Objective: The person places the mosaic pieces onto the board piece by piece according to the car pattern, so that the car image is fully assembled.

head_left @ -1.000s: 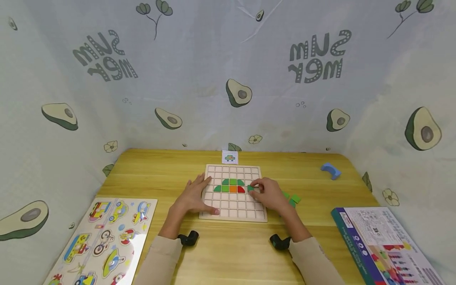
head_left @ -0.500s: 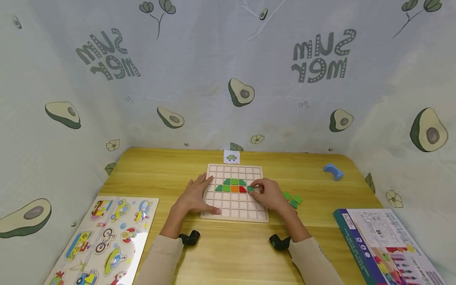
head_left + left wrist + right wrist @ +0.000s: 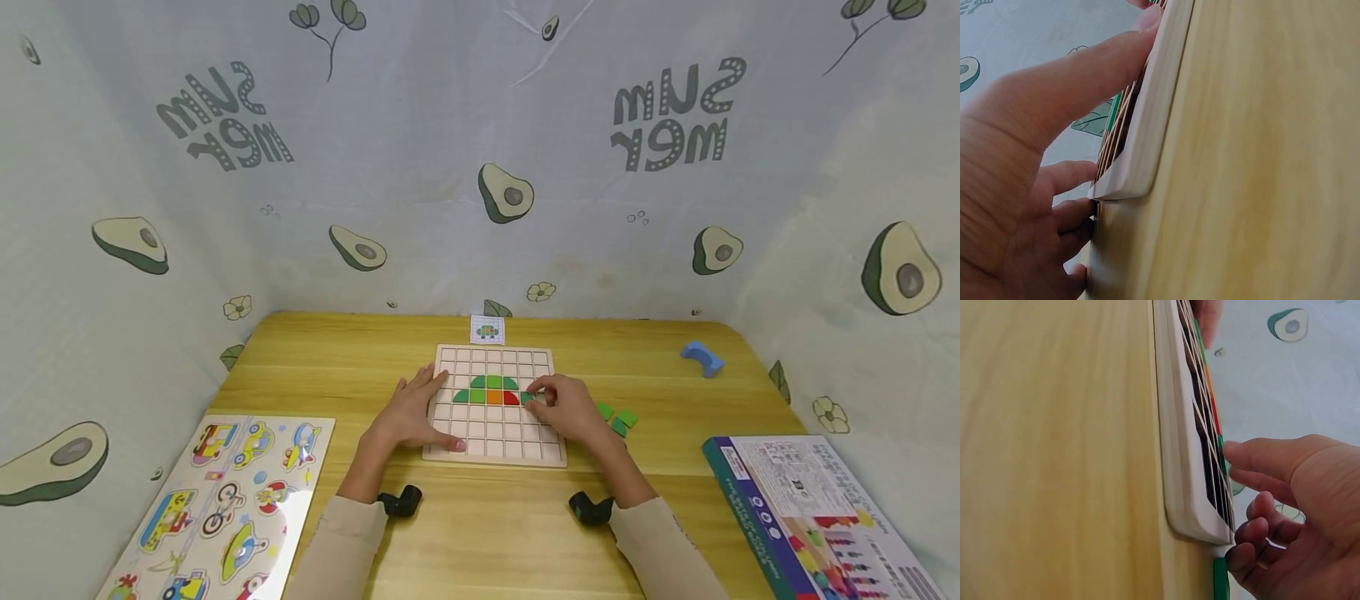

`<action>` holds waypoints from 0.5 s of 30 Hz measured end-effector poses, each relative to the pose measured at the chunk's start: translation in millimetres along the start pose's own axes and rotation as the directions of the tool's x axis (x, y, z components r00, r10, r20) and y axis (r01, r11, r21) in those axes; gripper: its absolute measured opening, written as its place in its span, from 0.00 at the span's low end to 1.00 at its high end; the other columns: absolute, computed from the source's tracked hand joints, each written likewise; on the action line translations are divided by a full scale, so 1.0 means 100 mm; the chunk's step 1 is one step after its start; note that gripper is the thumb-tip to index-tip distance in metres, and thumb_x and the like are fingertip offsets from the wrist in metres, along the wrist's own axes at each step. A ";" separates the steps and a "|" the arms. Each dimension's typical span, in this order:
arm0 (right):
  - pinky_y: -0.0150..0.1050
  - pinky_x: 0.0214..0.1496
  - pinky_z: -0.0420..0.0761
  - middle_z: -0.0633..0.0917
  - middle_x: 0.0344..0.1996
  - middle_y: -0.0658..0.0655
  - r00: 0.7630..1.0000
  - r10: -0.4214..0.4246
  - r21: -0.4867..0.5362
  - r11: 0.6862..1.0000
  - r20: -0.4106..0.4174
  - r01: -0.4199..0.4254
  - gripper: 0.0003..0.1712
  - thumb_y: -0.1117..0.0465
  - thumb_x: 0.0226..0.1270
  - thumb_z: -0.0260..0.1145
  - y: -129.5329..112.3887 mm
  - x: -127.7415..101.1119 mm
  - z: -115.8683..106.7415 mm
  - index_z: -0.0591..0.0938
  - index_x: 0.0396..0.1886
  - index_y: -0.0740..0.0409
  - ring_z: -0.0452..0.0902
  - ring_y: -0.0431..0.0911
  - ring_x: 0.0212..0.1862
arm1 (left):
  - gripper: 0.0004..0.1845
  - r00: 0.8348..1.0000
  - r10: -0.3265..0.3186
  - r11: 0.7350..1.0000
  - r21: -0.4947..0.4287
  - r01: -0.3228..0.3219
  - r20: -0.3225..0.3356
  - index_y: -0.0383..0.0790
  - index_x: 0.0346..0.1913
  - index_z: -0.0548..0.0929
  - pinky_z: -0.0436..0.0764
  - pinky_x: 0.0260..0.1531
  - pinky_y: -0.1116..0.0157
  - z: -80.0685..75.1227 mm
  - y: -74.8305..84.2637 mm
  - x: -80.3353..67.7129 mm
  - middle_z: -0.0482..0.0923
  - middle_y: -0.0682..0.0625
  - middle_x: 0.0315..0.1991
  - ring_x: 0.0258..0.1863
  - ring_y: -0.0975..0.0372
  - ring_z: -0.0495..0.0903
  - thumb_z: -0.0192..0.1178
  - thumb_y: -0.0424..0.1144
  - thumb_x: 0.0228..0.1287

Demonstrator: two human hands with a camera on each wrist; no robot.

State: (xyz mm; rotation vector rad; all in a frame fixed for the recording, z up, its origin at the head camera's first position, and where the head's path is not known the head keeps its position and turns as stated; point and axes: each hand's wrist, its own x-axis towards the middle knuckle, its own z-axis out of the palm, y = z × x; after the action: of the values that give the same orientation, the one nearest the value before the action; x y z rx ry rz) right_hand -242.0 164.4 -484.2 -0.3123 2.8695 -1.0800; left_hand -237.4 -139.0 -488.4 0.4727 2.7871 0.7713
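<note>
A wooden grid board (image 3: 498,429) lies on the table with green, orange and red tiles set in its cells. The red tile (image 3: 511,398) has a curved edge. At the right end of that row, a dark green tile (image 3: 527,399) is partly covered by my right hand (image 3: 567,408), which pinches it between thumb and index finger. My left hand (image 3: 408,414) rests with spread fingers on the board's left side, its thumb (image 3: 1119,56) over the near edge. In the right wrist view, the right fingertips (image 3: 1235,450) meet the green tile at the board's surface.
A small pattern card (image 3: 487,331) lies behind the board. Several loose green tiles (image 3: 619,423) lie right of it. A blue arch-shaped block (image 3: 702,359) is at the back right. A vehicle puzzle board (image 3: 232,500) lies on the left and a printed box (image 3: 810,508) on the right.
The dark green tile under my right fingers has settled slightly into the cell beside the red tile. Both hands stay nearly in place; the head view shifts slightly.
</note>
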 end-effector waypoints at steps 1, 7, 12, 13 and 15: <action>0.35 0.30 0.63 0.71 0.23 0.52 1.000 -0.003 0.007 1.000 -0.004 0.003 0.12 0.58 0.68 0.73 0.00 -0.01 -0.01 0.88 0.47 0.58 0.63 0.44 0.26 | 0.69 1.000 0.002 1.000 0.000 -0.002 -0.002 0.43 0.82 0.58 0.42 0.83 0.46 0.00 0.00 0.00 0.46 0.42 0.85 0.85 0.49 0.43 0.81 0.66 0.38; 0.35 0.30 0.63 0.70 0.21 0.51 0.998 -0.038 0.041 0.998 -0.043 0.040 0.11 0.61 0.68 0.73 0.06 -0.09 -0.14 0.88 0.46 0.60 0.61 0.43 0.24 | 0.69 1.000 0.005 1.000 -0.001 -0.005 -0.006 0.43 0.82 0.58 0.44 0.83 0.45 0.01 0.00 0.00 0.47 0.42 0.84 0.84 0.48 0.44 0.81 0.66 0.38; 0.35 0.30 0.64 0.70 0.22 0.51 0.997 -0.050 0.037 0.998 -0.056 0.052 0.11 0.61 0.69 0.72 0.16 -0.18 -0.28 0.87 0.47 0.61 0.61 0.42 0.24 | 0.69 1.000 0.005 1.000 0.002 -0.005 -0.004 0.43 0.82 0.58 0.44 0.83 0.45 0.02 0.00 0.01 0.47 0.42 0.84 0.84 0.48 0.45 0.81 0.67 0.38; 0.36 0.30 0.64 0.71 0.23 0.52 0.997 -0.051 0.032 0.998 -0.052 0.053 0.11 0.61 0.69 0.72 0.19 -0.20 -0.31 0.87 0.47 0.61 0.62 0.42 0.25 | 0.69 1.000 0.003 1.000 0.004 -0.003 -0.001 0.43 0.82 0.58 0.44 0.83 0.45 0.02 0.00 0.01 0.46 0.42 0.84 0.84 0.48 0.45 0.80 0.67 0.38; 0.37 0.31 0.66 0.71 0.24 0.52 0.998 -0.044 0.032 0.998 -0.050 0.046 0.11 0.61 0.70 0.71 0.22 -0.25 -0.36 0.87 0.48 0.61 0.63 0.43 0.27 | 0.69 1.000 -0.003 1.000 0.009 0.003 0.005 0.43 0.82 0.57 0.43 0.83 0.45 0.02 0.00 0.01 0.46 0.42 0.84 0.84 0.48 0.45 0.80 0.67 0.38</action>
State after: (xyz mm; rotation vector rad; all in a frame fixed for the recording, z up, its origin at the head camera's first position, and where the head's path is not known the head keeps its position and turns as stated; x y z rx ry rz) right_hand -226.1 208.8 -471.7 -0.3545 2.8973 -1.1580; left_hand -237.7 -138.1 -489.8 0.4717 2.7872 0.7567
